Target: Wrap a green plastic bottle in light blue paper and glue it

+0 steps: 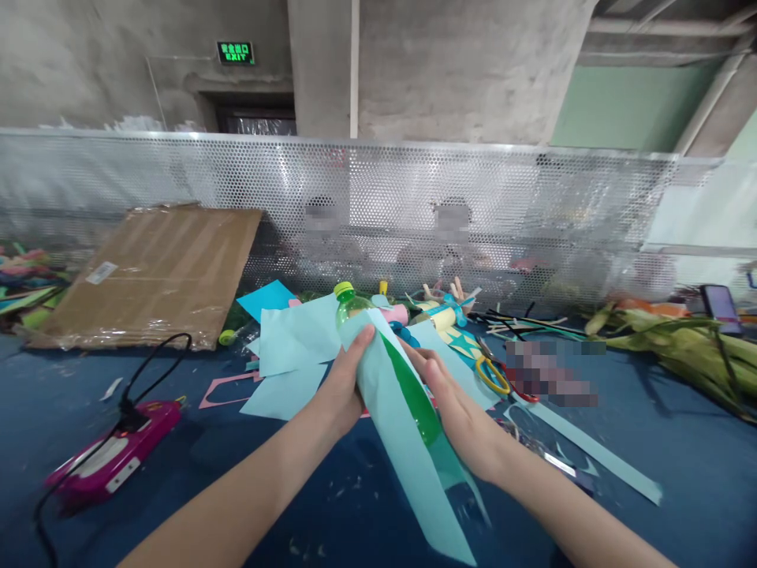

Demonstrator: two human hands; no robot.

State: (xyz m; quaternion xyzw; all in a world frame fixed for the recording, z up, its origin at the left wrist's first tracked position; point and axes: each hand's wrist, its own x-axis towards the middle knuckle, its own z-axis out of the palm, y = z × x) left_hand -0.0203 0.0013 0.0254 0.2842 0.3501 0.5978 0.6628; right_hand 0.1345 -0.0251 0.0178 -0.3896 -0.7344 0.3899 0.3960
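Note:
A green plastic bottle (412, 393) with a yellow-green cap leans away from me, partly wrapped in a light blue sheet of paper (395, 442). My left hand (343, 386) is closed round the papered left side, thumb on top near the bottle's shoulder. Along the right side, my right hand (458, 410) presses the sheet's other part against the bottle, its fingertips hidden behind. A strip of green bottle shows between the paper's edges, whose long lower end hangs toward me. Scissors with yellow handles (493, 375) lie just right of my right hand.
More light blue sheets (299, 335) lie behind my hands. On the left are a magenta power strip (118, 454) with a black cable and a large cardboard sheet (159, 268). Corn husks (686, 343) are at right. A perforated metal screen (390, 181) stands along the back.

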